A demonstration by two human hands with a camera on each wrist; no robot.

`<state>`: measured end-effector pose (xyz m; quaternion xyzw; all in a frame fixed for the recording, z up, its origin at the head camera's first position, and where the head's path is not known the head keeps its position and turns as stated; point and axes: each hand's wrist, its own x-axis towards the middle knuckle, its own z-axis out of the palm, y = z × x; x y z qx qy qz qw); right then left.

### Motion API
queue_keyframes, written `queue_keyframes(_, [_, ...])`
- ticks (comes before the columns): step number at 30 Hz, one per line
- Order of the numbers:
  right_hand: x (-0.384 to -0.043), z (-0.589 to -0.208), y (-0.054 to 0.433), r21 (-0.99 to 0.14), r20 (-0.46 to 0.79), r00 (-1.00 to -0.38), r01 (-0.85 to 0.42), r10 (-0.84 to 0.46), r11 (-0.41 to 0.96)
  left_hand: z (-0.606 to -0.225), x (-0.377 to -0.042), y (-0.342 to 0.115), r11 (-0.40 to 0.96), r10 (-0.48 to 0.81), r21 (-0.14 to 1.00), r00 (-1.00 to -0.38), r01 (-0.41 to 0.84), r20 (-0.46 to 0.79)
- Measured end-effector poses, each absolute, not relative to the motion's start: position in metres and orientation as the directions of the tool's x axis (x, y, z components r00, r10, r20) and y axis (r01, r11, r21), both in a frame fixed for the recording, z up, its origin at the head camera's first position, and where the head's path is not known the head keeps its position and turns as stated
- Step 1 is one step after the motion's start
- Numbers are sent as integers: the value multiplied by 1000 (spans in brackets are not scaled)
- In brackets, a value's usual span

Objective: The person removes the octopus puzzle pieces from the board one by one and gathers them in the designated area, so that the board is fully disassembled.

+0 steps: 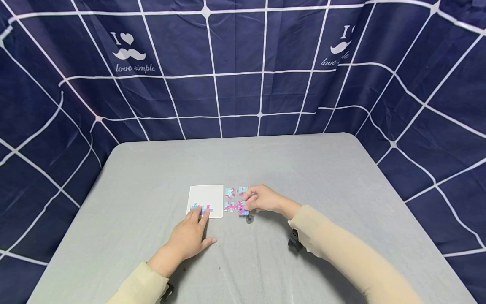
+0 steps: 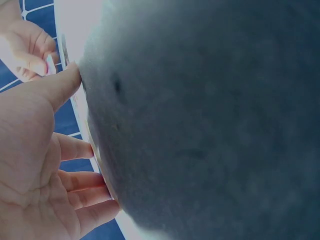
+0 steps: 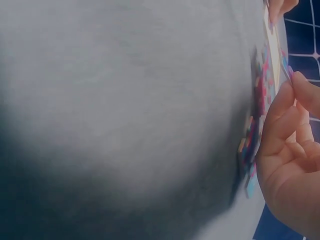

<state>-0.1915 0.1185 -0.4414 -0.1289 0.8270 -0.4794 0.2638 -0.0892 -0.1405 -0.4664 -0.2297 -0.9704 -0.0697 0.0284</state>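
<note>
A square white board (image 1: 205, 194) lies on the table, with joined jigsaw puzzle pieces (image 1: 206, 209) along its near edge. My left hand (image 1: 187, 238) rests with outstretched fingertips on those pieces, its thumb apart on the cloth. To the right of the board are several loose jigsaw pieces (image 1: 230, 193) in blue, pink and purple. My right hand (image 1: 263, 197) is over the rightmost ones and pinches a jigsaw piece (image 3: 286, 69) between thumb and forefinger. In the left wrist view the same piece (image 2: 50, 65) shows edge-on, so its picture is hidden.
Grey cloth covers the table (image 1: 296, 164). A dark round spot (image 1: 249, 219) is on it just below the loose pieces. Dark blue curtains (image 1: 235, 55) with white grid lines hang behind the table and at both sides.
</note>
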Motion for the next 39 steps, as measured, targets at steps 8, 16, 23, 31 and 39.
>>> queue_keyframes(8, [-183, -444, 132, -867, -322, -813, 46, -486, 497, -466, -89, -140, 884, 443, 125, -893, 450, 83])
queue_keyframes(16, [-177, -449, 145, -887, -315, -806, 62, -501, 458, -470, -90, -141, 882, 449, 111, -888, 458, 100])
queue_keyframes(23, [-174, -448, 154, -879, -329, -810, 74, -485, 472, -470, -90, -142, 881, 449, 117, -888, 459, 101])
queue_keyframes(31, [-168, -449, 161, -887, -332, -801, 85, -498, 454, -468, -90, -141, 884, 443, 122, -891, 452, 94])
queue_keyframes(39, [-162, -447, 164, -888, -303, -805, 44, -511, 457, -469, -90, -140, 887, 441, 114, -894, 448, 86])
